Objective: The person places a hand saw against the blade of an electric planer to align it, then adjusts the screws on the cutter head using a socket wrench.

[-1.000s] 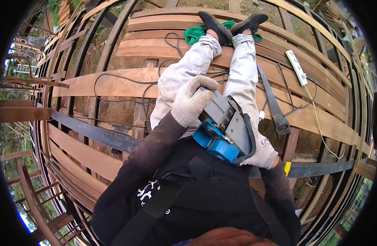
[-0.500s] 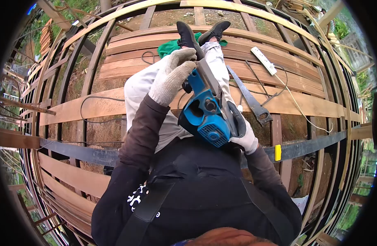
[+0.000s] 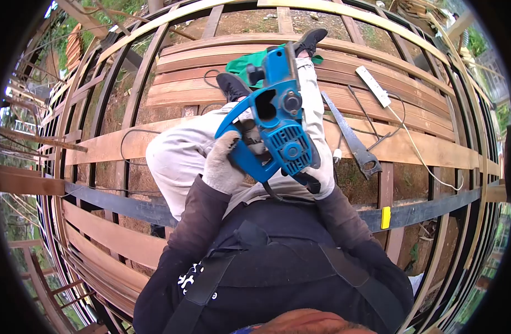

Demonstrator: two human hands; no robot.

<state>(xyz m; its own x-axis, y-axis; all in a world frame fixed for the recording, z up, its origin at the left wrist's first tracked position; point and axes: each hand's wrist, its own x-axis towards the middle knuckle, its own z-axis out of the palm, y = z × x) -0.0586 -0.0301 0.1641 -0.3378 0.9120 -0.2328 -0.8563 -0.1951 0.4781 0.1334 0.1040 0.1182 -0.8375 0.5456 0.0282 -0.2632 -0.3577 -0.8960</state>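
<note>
A blue power planer (image 3: 280,114) is held up above my lap, its front end pointing away from me. My left hand (image 3: 222,164), in a pale knitted glove, is wrapped round the rear of its blue handle. On the other side, my gloved right hand (image 3: 323,177) grips the lower end near the vented motor housing and a black part; some of its fingers are hidden behind the tool. A black cord hangs from the planer towards my waist.
Wooden planks (image 3: 183,60) lie beyond my legs, with a green cloth (image 3: 246,65) near my shoes. To the right are a hand saw (image 3: 352,139), a white power strip (image 3: 372,85) with cord, and a yellow object (image 3: 385,217) on a dark beam (image 3: 416,214). Gaps show between the beams.
The planer has turned, showing more of its side and handle. My left hand has moved from its front end down to the handle. My left leg has bent, and its foot has drawn nearer.
</note>
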